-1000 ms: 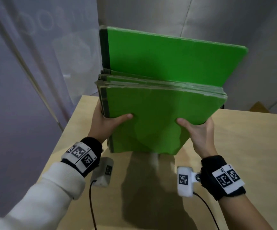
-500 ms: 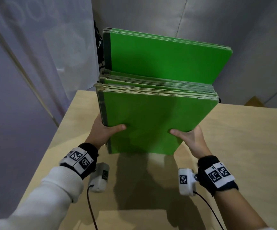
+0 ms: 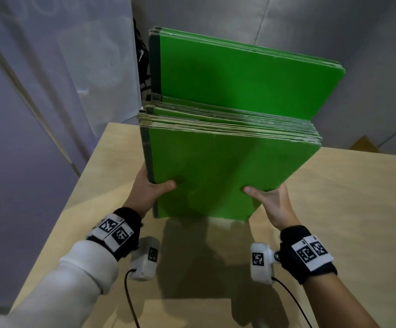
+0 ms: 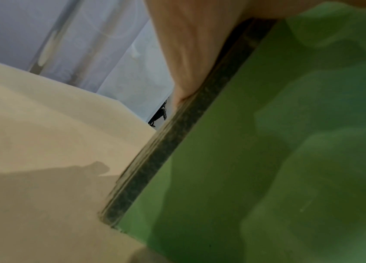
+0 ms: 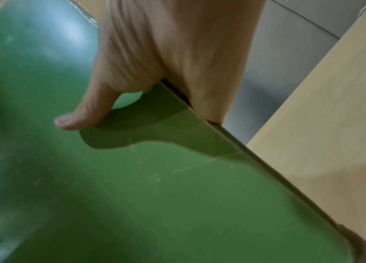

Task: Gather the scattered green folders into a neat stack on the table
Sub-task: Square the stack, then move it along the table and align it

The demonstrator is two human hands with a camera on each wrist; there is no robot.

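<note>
A thick bundle of green folders (image 3: 227, 171) stands on its lower edge on the light wooden table (image 3: 334, 209), tilted toward me. The rearmost folders (image 3: 239, 76) stick up well above the front ones. My left hand (image 3: 149, 190) grips the bundle's dark spine side, thumb on the front cover. My right hand (image 3: 270, 200) grips the opposite side, thumb on the cover too. The left wrist view shows the dark spine (image 4: 177, 142) and front cover; the right wrist view shows the right thumb (image 5: 80, 115) lying on the green cover (image 5: 154, 186). The other fingers are hidden behind the bundle.
Grey fabric walls (image 3: 50, 91) close in on the left and behind the table. A dark object (image 3: 143, 65) hangs behind the folders at the back left. A brown shape (image 3: 365, 144) shows beyond the table's far right edge. Bare tabletop lies to the right.
The bundle has come down from a slight lift and now rests with its lower edge on the table. Both hands keep the same grip on its sides.
</note>
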